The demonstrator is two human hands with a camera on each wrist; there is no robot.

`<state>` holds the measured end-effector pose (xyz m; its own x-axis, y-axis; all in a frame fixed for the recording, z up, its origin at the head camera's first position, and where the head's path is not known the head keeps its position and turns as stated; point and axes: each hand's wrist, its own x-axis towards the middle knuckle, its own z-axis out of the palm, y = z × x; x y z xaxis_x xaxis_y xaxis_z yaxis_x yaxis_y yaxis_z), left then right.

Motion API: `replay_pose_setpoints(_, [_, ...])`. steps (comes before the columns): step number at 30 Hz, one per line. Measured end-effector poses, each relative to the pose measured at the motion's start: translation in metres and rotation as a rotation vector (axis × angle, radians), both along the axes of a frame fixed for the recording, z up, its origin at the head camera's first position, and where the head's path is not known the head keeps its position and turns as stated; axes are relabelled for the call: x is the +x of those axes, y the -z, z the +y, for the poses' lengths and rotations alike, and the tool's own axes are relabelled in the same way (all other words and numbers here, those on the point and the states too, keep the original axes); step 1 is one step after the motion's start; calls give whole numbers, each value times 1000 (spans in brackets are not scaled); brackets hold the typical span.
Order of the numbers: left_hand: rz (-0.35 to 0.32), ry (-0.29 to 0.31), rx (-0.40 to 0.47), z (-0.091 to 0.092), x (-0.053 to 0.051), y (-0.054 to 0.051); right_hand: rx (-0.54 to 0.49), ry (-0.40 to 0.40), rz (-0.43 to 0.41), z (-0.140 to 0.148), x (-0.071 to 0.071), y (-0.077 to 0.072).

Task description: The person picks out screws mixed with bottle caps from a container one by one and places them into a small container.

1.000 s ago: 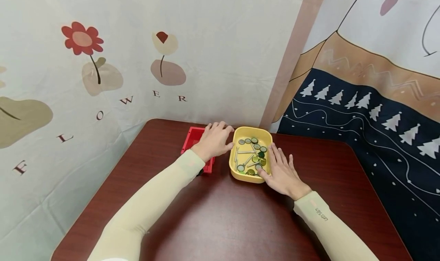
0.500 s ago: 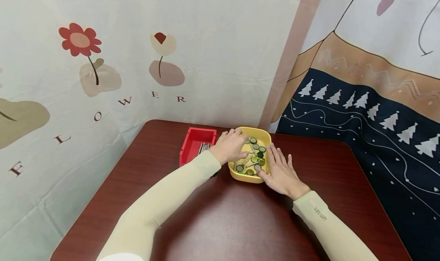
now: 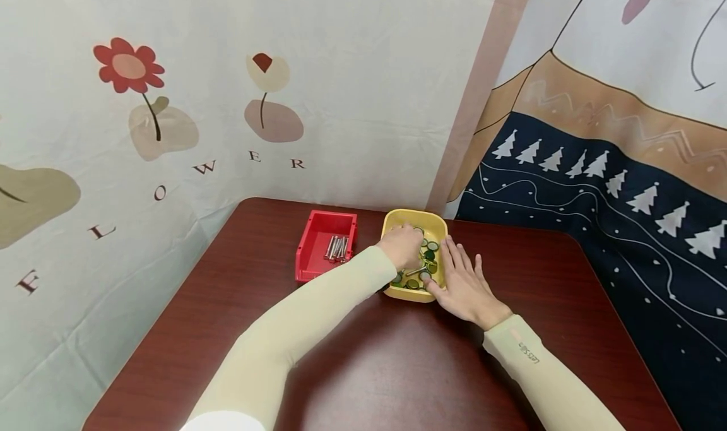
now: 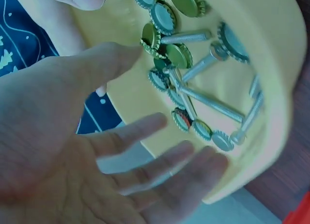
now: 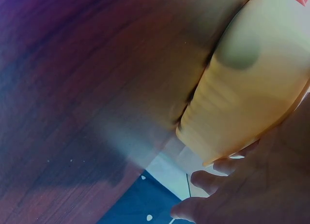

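My left hand (image 3: 402, 247) reaches down into a yellow plastic box (image 3: 417, 296). In the left wrist view its thumb and fingers are spread apart, with nothing between them. Metal bottle caps (image 4: 163, 18), mostly green and silver, lie mixed with several silver screws (image 4: 211, 103) on the box floor, beyond the fingertips. Part of these contents is hidden under the hand in the head view. My right hand (image 3: 468, 289) rests against the box's right side, fingers straight and thumb at the near right rim; the right wrist view shows its fingers along the yellow wall.
To the left of the box stands a red bin (image 3: 307, 248) holding a bunch of silver screws (image 3: 337, 248). Both sit toward the far edge of a dark reddish-brown table (image 3: 392, 368). Printed cloths (image 3: 363, 103) hang behind and to the right.
My left hand has moved right from over the red bin and down into the yellow box, uncovering the red bin's screws. The right hand has stayed at the box's side.
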<state>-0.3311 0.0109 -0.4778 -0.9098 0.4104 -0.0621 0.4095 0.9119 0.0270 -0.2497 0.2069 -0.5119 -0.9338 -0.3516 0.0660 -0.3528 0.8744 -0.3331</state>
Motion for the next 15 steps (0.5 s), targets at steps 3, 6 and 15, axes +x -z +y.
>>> replay_pose_setpoints(3, [-54,-20,-26,8,-33,39,-3,-1,-7,0,0,0])
replay_pose_setpoints(6, [-151,-59,-52,12,-51,57,-4,-2,-9,0,0,0])
replay_pose_setpoints(15, [-209,-43,-313,24,-14,9,-1,-3,-24,0,-1,0])
